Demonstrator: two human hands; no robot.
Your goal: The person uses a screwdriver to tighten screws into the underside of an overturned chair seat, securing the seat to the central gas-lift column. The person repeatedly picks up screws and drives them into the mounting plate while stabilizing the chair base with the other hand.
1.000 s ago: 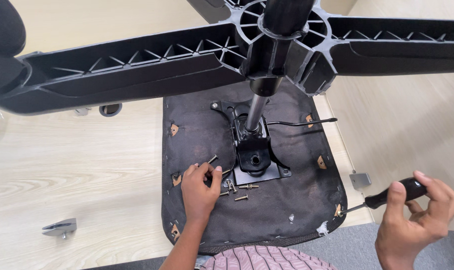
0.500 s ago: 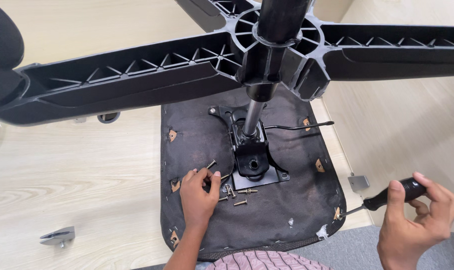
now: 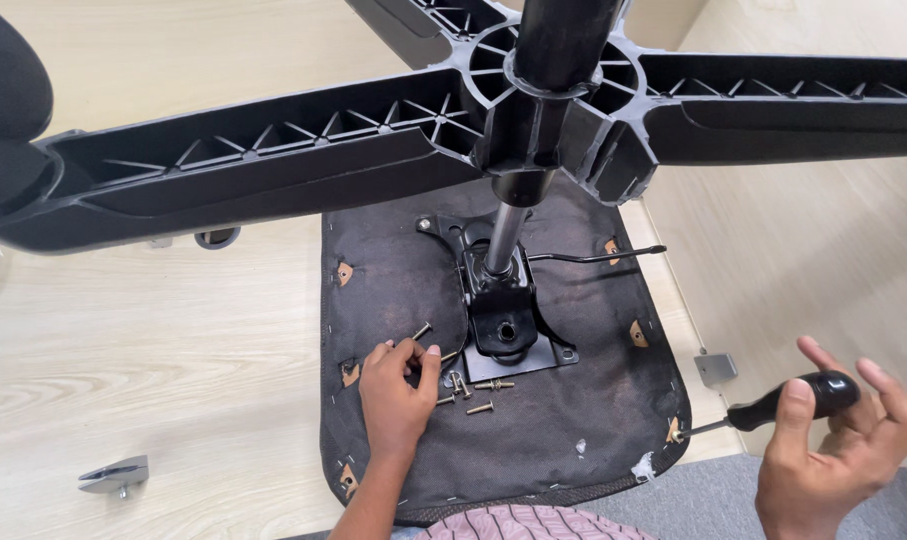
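- Left hand [image 3: 395,398]: rests on the upturned seat underside [image 3: 393,290]; fingertips pinched narrowly on one bolt [image 3: 422,331] beside the black mounting plate [image 3: 508,335].
- Right hand [image 3: 838,450]: off the seat's right edge, fingers loosely curled around the black handle of a screwdriver [image 3: 773,405]; its tip lies at the seat's lower right corner.
- Loose bolts [image 3: 473,390]: scattered just below the plate, close to the left thumb.
- Gas cylinder [image 3: 503,235]: rises from the plate into the star base [image 3: 273,170], whose arms span the whole upper view.
- Doing the step well (judgement): a bolt wants to be held upright over its plate hole and started by hand, so that the thread catches straight before the screwdriver turns it.
- Edges and room (judgement): the base arms overhang the plate, so the tool is best brought in low from the near right; the bent lever [image 3: 598,257] crosses the plate's right side and is easily snagged. Open wooden floor [image 3: 173,370] lies left, with a small metal bracket [image 3: 113,475] well apart.
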